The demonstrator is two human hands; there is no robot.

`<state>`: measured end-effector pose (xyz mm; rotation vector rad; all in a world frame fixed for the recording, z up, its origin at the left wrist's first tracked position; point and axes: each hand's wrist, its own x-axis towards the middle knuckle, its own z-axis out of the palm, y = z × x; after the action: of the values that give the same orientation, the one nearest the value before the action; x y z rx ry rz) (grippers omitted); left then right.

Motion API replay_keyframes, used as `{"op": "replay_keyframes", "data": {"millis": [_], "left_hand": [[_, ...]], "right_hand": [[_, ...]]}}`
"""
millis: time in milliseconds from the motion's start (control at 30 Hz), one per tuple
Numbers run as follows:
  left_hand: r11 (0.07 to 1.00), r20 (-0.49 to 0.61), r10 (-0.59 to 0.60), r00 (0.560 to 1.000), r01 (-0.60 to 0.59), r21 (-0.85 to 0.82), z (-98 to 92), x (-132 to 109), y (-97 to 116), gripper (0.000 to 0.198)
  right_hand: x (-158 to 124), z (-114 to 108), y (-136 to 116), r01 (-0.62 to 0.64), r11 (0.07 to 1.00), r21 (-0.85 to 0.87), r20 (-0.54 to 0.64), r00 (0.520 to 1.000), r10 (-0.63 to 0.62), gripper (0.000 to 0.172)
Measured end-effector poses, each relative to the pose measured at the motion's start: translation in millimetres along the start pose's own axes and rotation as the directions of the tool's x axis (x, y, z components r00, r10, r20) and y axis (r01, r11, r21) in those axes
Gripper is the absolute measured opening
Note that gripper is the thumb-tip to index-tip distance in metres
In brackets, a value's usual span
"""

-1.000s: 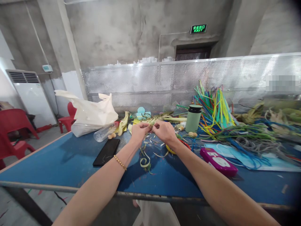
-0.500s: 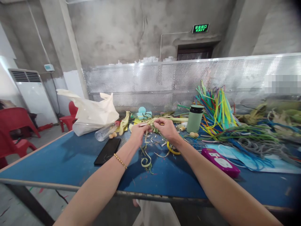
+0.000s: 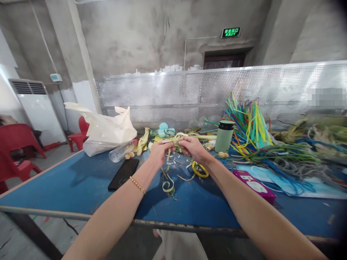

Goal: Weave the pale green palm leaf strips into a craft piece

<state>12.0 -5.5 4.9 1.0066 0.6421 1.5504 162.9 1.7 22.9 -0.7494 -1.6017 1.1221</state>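
Note:
My left hand [image 3: 159, 151] and my right hand [image 3: 193, 148] meet above the middle of the blue table [image 3: 67, 184]. Both pinch a small bundle of pale green leaf strips [image 3: 176, 139] between the fingertips. A beaded bracelet [image 3: 137, 185] sits on my left wrist. Cut strip scraps [image 3: 168, 186] lie on the table below the hands, one curled into a loop. A yellow ring [image 3: 200, 169] lies just under my right wrist.
A black phone [image 3: 123, 174] lies left of the hands, with a clear bottle [image 3: 121, 151] and a white plastic bag [image 3: 104, 131] behind it. A green flask [image 3: 224, 136], coloured plastic strips [image 3: 249, 124], tangled cords [image 3: 287, 159] and a magenta case [image 3: 256, 187] fill the right side.
The view has shifted slightly. My hands stay together on the strip bundle, the fingers working it; the right hand has shifted a little over the left.

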Motion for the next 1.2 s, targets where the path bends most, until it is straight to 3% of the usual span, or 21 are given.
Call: {"op": "replay_keyframes", "data": {"millis": [200,300,400,500,667,900,1033,1200], "left_hand": [[1.000,-0.022,-0.003,1.000,0.003,0.006,1.2,-1.3,0.5,0.016],[0.999,-0.039,-0.016,0.999,0.017,0.035,-0.8,0.4,-1.1,0.018],[0.999,-0.037,-0.013,0.999,0.014,0.041,-2.4,2.1,-3.3,0.018],[0.999,-0.044,-0.015,0.999,0.016,0.027,-2.2,2.6,-4.5,0.018],[0.998,-0.064,-0.029,0.998,0.033,0.050,-1.7,1.7,-3.5,0.017],[0.995,-0.062,-0.050,0.997,0.055,0.085,-2.3,0.1,-2.8,0.015],[0.991,-0.065,-0.017,0.998,0.025,0.128,-3.7,1.7,-3.5,0.015],[0.986,-0.109,0.001,0.994,0.017,0.168,-4.4,1.8,-4.2,0.013]], "right_hand": [[1.1,0.4,2.1,0.064,0.982,-0.176,-0.030,0.997,-0.071,0.017],[4.5,0.0,6.9,0.170,0.922,-0.348,-0.093,0.972,-0.214,0.018],[6.5,-2.2,11.0,0.325,0.711,-0.624,-0.075,0.881,-0.468,0.012],[5.0,-5.0,10.7,0.370,0.486,-0.792,0.013,0.806,-0.592,0.014],[0.6,-6.8,7.9,0.384,0.373,-0.844,0.086,0.785,-0.614,0.017],[-4.2,-4.5,5.2,0.320,0.214,-0.923,0.156,0.819,-0.551,0.018],[-2.7,-2.8,4.6,0.294,0.234,-0.927,0.136,0.843,-0.521,0.015],[-0.1,-3.4,7.5,0.331,0.281,-0.901,0.144,0.838,-0.526,0.013]]}}
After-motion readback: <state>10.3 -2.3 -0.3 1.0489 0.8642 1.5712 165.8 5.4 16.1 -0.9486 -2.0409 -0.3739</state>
